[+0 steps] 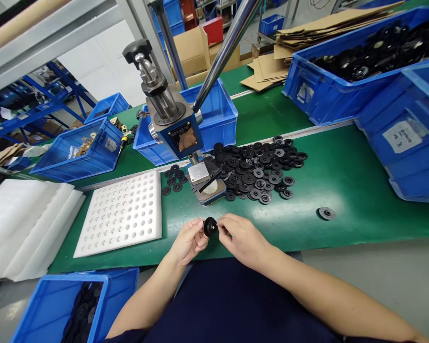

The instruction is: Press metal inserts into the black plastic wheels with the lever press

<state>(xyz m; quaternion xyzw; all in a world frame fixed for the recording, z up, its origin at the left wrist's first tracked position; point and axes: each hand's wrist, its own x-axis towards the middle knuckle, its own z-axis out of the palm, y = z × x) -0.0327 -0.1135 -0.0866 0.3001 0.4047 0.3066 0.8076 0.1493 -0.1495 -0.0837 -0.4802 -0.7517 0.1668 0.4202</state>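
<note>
Sheets of white foam (32, 228) lie stacked at your far left, and below the edge of the desk (318, 176) a blue crate (123, 293) holds dark discs. Further back, a blue bin (98, 159) contains small parts in plastic bags. Next comes a white foam tray (159, 202) with rows of round holes, the left-hand rows filled with small pieces too tiny to make out. A small cluster of black discs (177, 187) lies just beyond its right edge, near the hand press (178, 136), which stands upright on the desk in front of you. Your left hand (190, 240) is raised over the desk's near edge, its thumb and fingers pinching the rim of a black wheel (209, 227). That wheel is up between your two hands, in front of the press, its hub turned toward your right. Your right hand (246, 242) has its fingers bunched close at the hub; you cannot tell from here whether they grip anything. Behind it spreads a loose pile of black discs (248, 178), some overlapping. One lone disc (326, 213) lies well apart from it, left of the labelled blue crate (382, 112) at far right.
</note>
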